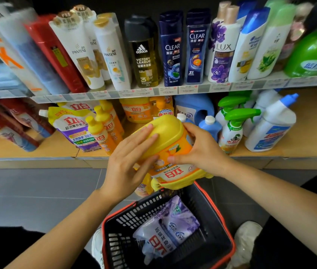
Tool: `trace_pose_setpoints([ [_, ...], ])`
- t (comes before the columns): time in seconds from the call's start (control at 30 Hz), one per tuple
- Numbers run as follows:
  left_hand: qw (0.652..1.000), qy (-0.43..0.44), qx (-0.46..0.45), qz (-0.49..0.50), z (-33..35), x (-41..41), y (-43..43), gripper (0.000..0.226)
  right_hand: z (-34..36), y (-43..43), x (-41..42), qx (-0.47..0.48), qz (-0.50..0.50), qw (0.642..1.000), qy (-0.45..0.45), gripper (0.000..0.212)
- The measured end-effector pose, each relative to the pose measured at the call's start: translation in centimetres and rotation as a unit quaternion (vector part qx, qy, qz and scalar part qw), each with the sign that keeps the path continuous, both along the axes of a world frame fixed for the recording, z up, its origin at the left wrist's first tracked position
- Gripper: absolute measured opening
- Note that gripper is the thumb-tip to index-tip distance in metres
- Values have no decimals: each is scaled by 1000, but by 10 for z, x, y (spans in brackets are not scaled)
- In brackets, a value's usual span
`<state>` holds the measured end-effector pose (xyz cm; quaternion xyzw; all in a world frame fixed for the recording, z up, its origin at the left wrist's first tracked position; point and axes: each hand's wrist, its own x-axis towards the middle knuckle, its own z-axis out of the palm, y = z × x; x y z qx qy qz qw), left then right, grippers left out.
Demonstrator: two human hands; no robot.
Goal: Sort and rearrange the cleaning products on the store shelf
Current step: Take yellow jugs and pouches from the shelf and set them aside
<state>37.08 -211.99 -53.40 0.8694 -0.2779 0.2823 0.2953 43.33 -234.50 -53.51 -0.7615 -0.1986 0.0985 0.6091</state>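
A store aisle, viewed looking down at a shelving unit. The lower shelf (pixel 312 129) is a tan, wood-toned board, with bare surface showing at its right end and front left. A pale grey metal lip (pixel 27 159) runs along its front edge, and a flat beige plinth (pixel 37 164) sits directly beneath that. Above the lower shelf, the upper shelf (pixel 6 95) carries a strip of small white and red price labels (pixel 173 90) along its front. Higher still, the back panel (pixel 134 4) of the unit is dark. Below the lower shelf, the floor (pixel 37 193) is laid in large grey tiles with thin pale joints, evenly lit.
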Motion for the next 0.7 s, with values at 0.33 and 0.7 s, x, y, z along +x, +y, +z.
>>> trace_pose_setpoints([
  [0.33,937,229,-256,64,-4,4,0,91,2,-8,6,132,-14,989,60,85],
  [0.7,797,487,-358,-3,-30,2,-9,59,2,-2,9,262,-73,947,171,60],
])
